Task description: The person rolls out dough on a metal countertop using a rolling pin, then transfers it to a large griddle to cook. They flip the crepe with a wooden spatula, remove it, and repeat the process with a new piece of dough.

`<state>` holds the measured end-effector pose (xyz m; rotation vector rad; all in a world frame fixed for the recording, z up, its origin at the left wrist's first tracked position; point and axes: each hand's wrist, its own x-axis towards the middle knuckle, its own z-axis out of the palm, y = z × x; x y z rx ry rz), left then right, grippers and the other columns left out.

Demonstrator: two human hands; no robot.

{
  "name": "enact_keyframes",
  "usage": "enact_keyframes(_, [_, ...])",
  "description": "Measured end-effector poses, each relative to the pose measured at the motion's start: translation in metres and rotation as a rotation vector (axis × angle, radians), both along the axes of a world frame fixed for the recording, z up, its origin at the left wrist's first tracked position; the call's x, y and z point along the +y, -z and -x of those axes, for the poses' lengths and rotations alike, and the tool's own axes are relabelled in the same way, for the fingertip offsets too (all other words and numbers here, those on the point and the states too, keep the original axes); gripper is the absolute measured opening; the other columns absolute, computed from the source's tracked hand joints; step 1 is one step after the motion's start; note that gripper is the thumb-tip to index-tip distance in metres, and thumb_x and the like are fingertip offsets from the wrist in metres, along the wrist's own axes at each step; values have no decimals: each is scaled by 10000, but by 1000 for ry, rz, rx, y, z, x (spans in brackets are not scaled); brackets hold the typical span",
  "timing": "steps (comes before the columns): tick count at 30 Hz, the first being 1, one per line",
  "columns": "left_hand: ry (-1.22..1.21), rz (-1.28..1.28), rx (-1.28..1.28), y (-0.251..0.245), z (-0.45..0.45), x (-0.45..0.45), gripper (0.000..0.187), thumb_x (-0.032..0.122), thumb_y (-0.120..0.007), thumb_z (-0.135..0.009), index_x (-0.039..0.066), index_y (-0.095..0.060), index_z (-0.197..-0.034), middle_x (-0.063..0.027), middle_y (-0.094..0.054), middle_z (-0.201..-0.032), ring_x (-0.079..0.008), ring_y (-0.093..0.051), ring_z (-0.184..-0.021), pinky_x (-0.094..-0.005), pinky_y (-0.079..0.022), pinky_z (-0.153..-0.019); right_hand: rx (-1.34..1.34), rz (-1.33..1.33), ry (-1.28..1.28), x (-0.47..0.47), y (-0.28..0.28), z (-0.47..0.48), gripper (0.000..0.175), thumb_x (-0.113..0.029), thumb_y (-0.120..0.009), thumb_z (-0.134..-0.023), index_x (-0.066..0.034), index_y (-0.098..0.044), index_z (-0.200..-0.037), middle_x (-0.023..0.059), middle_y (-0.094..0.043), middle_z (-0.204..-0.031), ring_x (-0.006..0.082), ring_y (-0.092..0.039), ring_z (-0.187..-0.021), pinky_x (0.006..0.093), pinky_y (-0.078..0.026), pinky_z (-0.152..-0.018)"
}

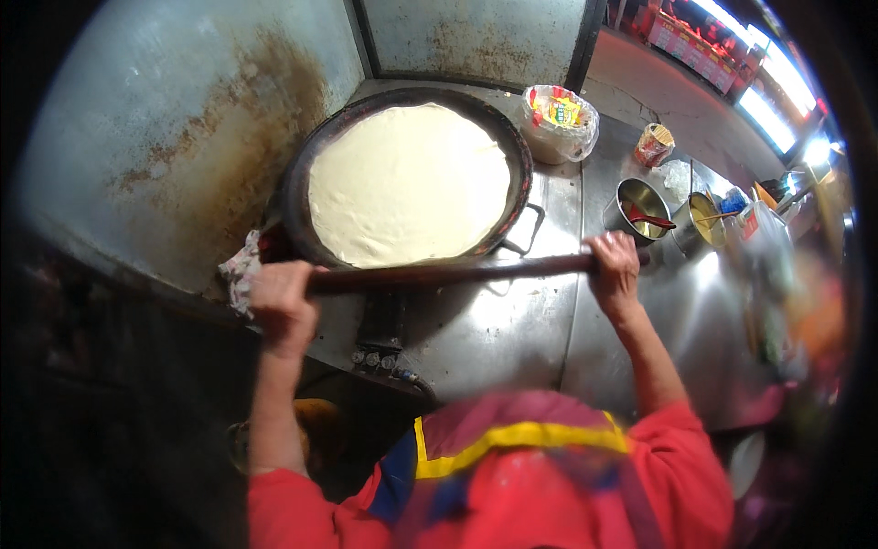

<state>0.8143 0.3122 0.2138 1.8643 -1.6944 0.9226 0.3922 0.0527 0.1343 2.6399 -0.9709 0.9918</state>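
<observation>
A long dark wooden rolling pin (453, 272) spans the near side of a large round black pan (523, 165). My left hand (282, 298) grips its left end, and my right hand (612, 266) is closed around it near the right end. Across the pan lies a broad, thin sheet of pale dough (411, 185), mostly flat with small wrinkles along its near left edge. The pin sits level in the view at the dough's near edge; whether it touches the pan rim cannot be made out. A crumpled patterned cloth (241, 271) is beside my left hand.
Beyond the pan's right side stands a plastic-wrapped tub (559, 127). Farther right are a steel pot (638, 206) with a red ladle, another steel pot (703, 223) and a paper cup (654, 145). Stained metal panels (206, 137) rise left and behind. Burner knobs (374, 359) line the counter's front.
</observation>
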Motion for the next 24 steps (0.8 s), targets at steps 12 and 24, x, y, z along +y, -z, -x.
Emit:
enact_keyframes(12, [736,-322,620,10,128,-74,371,306,-752,-871,23,-690,-1102,-184,-712,-1024,-319,-693,-946,-399,-550,-826,141,-619,418,5,67,116,301,89,-602,-653,-42,-699,-906,222,-664,-1175,417,-588,-1140,450,-462,-994])
enact_keyframes(24, [417,-836,281,92,-36,-163,716,394,-601,-978,115,-315,-1573,-149,-294,-1631,-278,-218,-1533,-469,-147,-1260,-137,-127,-2,-72,7,-58,440,-56,-659,-891,-67,-607,-1327,195,-506,-1475,344,-486,-1369,424,-410,-1127])
